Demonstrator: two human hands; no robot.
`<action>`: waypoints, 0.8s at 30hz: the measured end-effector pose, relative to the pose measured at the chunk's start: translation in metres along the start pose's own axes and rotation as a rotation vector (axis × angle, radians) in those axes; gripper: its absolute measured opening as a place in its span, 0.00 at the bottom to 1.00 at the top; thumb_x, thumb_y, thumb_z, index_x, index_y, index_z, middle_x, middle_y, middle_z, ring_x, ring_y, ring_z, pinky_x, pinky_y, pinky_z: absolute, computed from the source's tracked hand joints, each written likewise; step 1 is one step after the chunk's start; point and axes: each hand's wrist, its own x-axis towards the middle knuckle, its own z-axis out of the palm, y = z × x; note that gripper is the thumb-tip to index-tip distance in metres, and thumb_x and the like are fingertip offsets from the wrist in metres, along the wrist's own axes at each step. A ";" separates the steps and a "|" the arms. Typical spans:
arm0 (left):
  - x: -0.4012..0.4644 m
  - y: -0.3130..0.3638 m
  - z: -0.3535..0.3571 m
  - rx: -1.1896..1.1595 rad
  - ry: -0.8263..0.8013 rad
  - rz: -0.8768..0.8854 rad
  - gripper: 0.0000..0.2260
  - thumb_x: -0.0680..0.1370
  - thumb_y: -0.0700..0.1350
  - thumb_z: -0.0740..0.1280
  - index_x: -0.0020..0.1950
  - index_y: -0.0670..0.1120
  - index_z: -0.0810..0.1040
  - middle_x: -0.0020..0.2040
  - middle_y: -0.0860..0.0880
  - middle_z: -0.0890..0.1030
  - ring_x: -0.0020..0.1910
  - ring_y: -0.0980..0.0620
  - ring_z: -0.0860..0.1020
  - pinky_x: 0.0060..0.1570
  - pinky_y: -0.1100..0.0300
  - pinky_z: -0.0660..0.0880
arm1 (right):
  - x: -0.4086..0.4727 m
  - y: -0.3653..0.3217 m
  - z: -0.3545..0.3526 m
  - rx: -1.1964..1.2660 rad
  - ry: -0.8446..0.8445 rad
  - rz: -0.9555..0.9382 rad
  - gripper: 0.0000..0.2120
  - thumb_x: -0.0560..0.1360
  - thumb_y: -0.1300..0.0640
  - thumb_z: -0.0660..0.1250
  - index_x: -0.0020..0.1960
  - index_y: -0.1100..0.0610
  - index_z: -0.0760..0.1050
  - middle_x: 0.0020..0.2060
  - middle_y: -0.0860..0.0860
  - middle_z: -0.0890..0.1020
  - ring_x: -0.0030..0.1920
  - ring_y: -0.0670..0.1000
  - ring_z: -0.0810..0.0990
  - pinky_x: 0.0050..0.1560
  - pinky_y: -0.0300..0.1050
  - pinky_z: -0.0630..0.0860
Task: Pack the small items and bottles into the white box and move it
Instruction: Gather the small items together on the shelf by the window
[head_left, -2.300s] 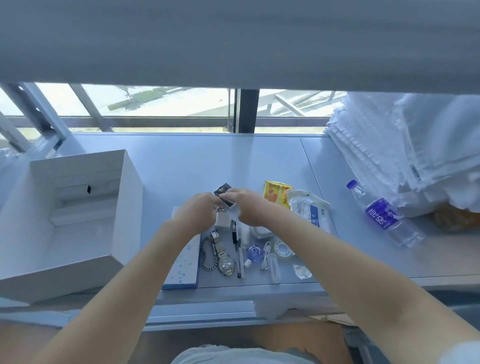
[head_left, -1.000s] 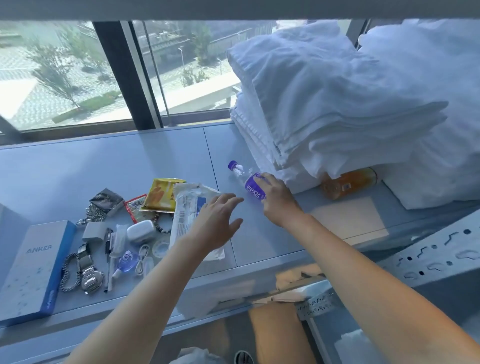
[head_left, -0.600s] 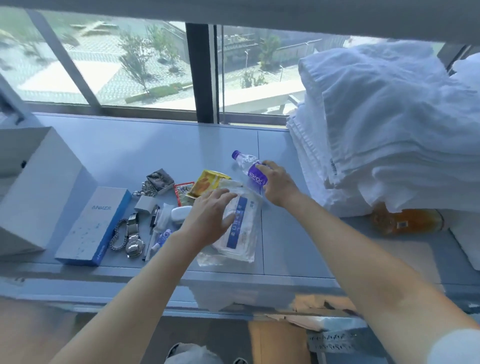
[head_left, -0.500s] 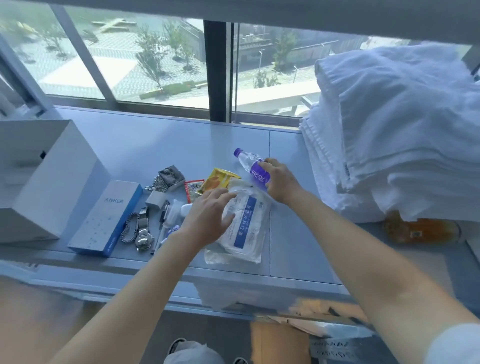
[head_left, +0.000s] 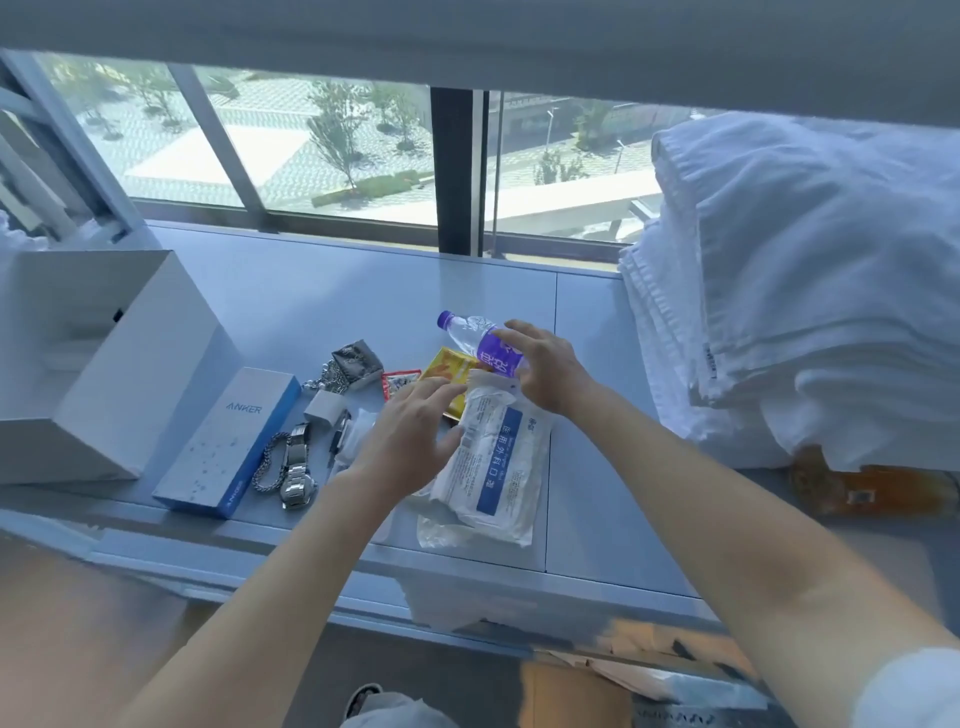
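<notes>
a right hand (head_left: 545, 371) grips the water bottle (head_left: 480, 343) above the sill, collecting items.
the left hand (head_left: 410, 436) hovers, fingers spread, over the mask packet (head_left: 498, 462); next, carrying the bottle left to the white box (head_left: 98, 364).

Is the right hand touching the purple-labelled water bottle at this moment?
Touching. The head view shows the right hand with its fingers curled round the labelled body of the water bottle, and no gap shows between them.
</notes>
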 end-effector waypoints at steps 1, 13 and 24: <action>0.003 0.004 0.000 -0.003 0.004 0.012 0.24 0.79 0.48 0.69 0.75 0.48 0.72 0.71 0.48 0.75 0.71 0.46 0.71 0.71 0.51 0.66 | -0.003 0.003 -0.002 0.005 0.024 -0.008 0.28 0.79 0.58 0.71 0.77 0.49 0.69 0.77 0.51 0.69 0.75 0.57 0.69 0.71 0.59 0.68; 0.054 0.067 0.023 0.019 -0.039 0.206 0.23 0.78 0.49 0.70 0.73 0.49 0.73 0.70 0.49 0.76 0.68 0.45 0.73 0.67 0.48 0.72 | -0.081 0.047 -0.030 0.101 0.126 0.106 0.28 0.78 0.60 0.68 0.77 0.50 0.69 0.79 0.49 0.65 0.79 0.54 0.63 0.77 0.58 0.62; 0.064 0.177 0.094 -0.064 -0.236 0.515 0.22 0.80 0.49 0.68 0.73 0.49 0.72 0.69 0.49 0.75 0.67 0.45 0.72 0.67 0.50 0.71 | -0.251 0.091 -0.039 0.010 0.248 0.218 0.23 0.78 0.65 0.64 0.72 0.52 0.74 0.77 0.48 0.70 0.75 0.50 0.69 0.73 0.46 0.70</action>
